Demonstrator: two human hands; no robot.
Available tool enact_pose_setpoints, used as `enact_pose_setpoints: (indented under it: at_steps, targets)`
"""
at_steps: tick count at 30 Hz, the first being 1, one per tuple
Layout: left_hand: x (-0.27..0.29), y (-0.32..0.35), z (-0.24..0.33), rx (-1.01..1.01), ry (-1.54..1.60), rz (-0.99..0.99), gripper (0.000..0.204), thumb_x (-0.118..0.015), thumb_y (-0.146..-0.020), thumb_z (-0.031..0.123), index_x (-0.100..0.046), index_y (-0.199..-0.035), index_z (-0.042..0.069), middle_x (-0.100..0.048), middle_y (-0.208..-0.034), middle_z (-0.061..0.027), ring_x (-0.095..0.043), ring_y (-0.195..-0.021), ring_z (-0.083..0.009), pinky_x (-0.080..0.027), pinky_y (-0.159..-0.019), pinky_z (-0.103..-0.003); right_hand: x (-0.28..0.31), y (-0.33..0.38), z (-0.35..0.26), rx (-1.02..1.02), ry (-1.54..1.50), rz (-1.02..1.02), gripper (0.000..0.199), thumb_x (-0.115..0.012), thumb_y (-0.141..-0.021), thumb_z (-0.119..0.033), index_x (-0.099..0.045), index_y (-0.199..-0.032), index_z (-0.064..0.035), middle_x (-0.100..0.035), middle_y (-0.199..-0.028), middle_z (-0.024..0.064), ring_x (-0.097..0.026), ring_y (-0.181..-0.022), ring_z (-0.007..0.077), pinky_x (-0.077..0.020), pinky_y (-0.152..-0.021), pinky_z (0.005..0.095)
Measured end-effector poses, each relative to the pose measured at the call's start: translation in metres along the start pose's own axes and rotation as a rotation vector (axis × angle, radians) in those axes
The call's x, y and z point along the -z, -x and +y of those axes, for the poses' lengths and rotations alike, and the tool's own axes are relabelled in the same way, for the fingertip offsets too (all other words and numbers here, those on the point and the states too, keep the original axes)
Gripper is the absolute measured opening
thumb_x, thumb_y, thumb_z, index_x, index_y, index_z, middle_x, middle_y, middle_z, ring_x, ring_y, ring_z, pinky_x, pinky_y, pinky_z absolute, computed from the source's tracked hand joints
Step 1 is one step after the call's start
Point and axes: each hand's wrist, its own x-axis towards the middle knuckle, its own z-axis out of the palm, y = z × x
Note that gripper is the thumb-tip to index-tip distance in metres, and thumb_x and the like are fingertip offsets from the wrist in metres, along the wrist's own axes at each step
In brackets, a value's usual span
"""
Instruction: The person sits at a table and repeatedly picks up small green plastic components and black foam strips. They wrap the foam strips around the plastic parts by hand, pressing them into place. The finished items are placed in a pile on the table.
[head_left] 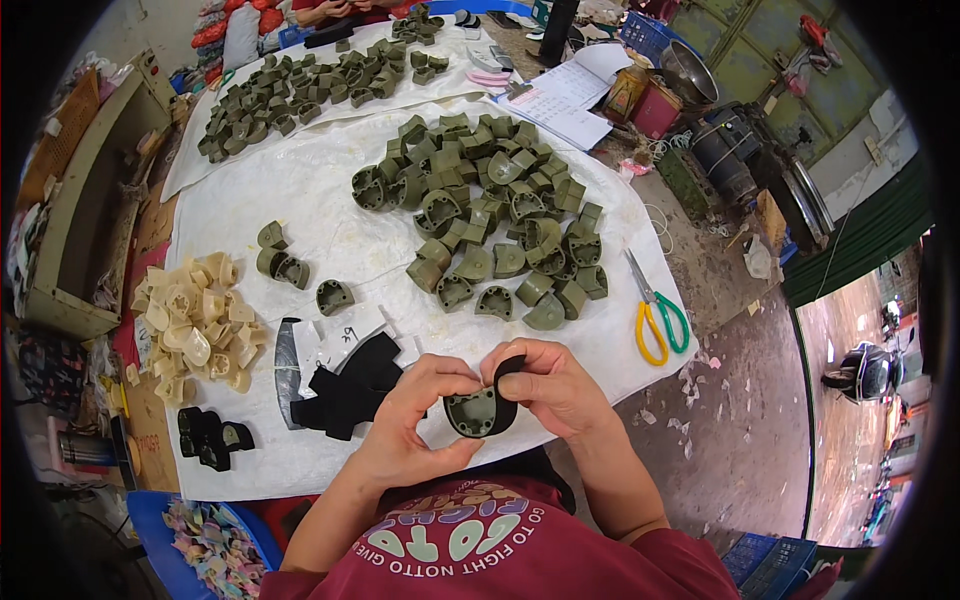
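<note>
Low in the middle, my left hand (425, 420) grips an olive-green shoe heel (472, 410), hollow side with its holes facing up. My right hand (560, 390) pinches a black covering strip (512, 375), which curves round the heel's right side and stands up free at its upper end. Left of my hands lie flat black cut pieces (350, 390) on the white-covered table. Beyond them sits a big heap of bare green heels (490, 210). A few black-covered heels (212, 437) stand at the table's near left.
A pile of cream heels (195, 325) lies at left. Scissors (655, 310) with yellow and green handles rest near the right edge. Further off are another green heap (300, 95), papers (560, 105) and another person's hands (330, 10). A blue basin (150, 515) of scraps stands below left.
</note>
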Motion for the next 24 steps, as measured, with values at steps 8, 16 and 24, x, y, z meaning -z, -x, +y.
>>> enact_pose_setpoints:
  at_steps: [8,16,24]
  targets:
    - [0.000,0.008,0.001,0.483,0.376,0.036,0.062,-0.073,-0.074,-0.001,-0.046,-0.130,0.001,-0.062,-0.107,-0.0084,-0.061,-0.090,-0.0103,-0.051,-0.076,-0.025,-0.021,0.005,0.010,0.303,0.580,0.031,0.018,-0.071,-0.074,0.008,-0.064,-0.088,-0.0014,-0.055,-0.095,0.0040,-0.057,-0.088,0.0125,-0.0479,-0.076,0.0260]
    - [0.006,0.009,-0.005,0.245,0.037,0.069,0.058,-0.071,-0.073,-0.003,-0.050,-0.126,0.002,-0.058,-0.116,-0.0104,-0.062,-0.098,-0.0157,-0.053,-0.078,-0.028,-0.037,0.000,0.014,0.235,0.721,0.148,0.018,-0.075,-0.073,0.001,-0.065,-0.087,-0.0043,-0.056,-0.096,0.0027,-0.058,-0.085,0.0111,-0.0515,-0.070,0.0246]
    - [0.008,0.010,-0.009,0.131,-0.111,0.071,0.062,-0.071,-0.069,-0.005,-0.051,-0.127,0.003,-0.055,-0.126,-0.0151,-0.062,-0.104,-0.0226,-0.054,-0.076,-0.029,-0.044,0.000,0.010,0.300,0.835,0.201,0.015,-0.078,-0.072,-0.002,-0.067,-0.082,-0.0034,-0.057,-0.090,0.0026,-0.058,-0.082,0.0107,-0.0488,-0.070,0.0232]
